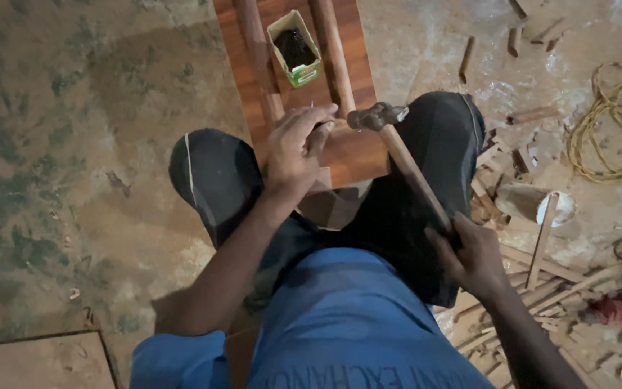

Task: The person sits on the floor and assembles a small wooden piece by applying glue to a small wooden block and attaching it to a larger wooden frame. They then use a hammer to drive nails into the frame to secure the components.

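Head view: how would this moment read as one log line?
left hand: steadies nail on reddish wooden board | right hand: holds wooden-handled hammer

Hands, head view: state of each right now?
Left hand: fingers pinched on something small against the wooden board; it is too small to identify.
Right hand: closed around the hammer handle.

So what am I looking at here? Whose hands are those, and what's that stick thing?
This picture comes from a camera worn on a person's head, looking down at their own hands and knees. The right hand holds a hammer by its wooden handle in a closed grip. The left hand pinches something small, probably a nail, against a reddish wooden board. A little green box with dark stuff inside sits on the board between two wooden rods. Wood scraps and a yellow rope lie on the floor.
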